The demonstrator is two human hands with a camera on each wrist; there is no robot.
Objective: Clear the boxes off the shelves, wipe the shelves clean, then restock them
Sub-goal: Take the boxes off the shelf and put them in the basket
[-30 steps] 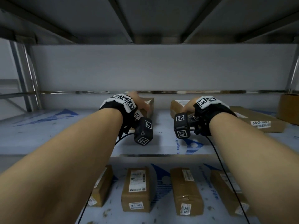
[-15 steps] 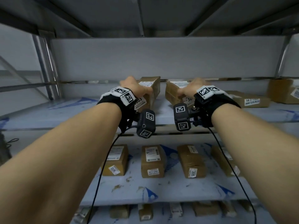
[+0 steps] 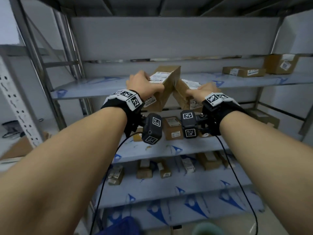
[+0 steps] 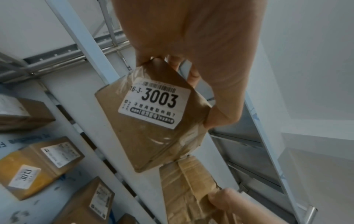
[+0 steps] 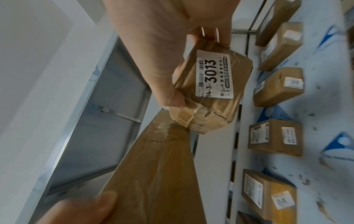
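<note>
Cardboard boxes fill both hands: left hand (image 3: pixel 144 85) grips box 3003 (image 4: pixel 153 115), right hand (image 3: pixel 205 89) grips box 3013 (image 5: pixel 208 91). Many boxes remain; shelves unwiped.

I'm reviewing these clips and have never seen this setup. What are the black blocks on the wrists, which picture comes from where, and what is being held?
No robot here: a person works with bare hands. The black blocks with square markers are cameras strapped under each wrist; a third camera sits on the head.

The head view looks along both forearms at metal shelves stocked with cardboard parcels. The other two pictures look along each hand at its fingers.

The left hand grips a brown box labelled 3003. The right hand grips a taped box labelled 3013. Both boxes are lifted clear of the shelf, tilted, corners close together or touching.

Two more boxes remain at the right end of the upper shelf; the lower shelves hold rows of parcels.
</note>
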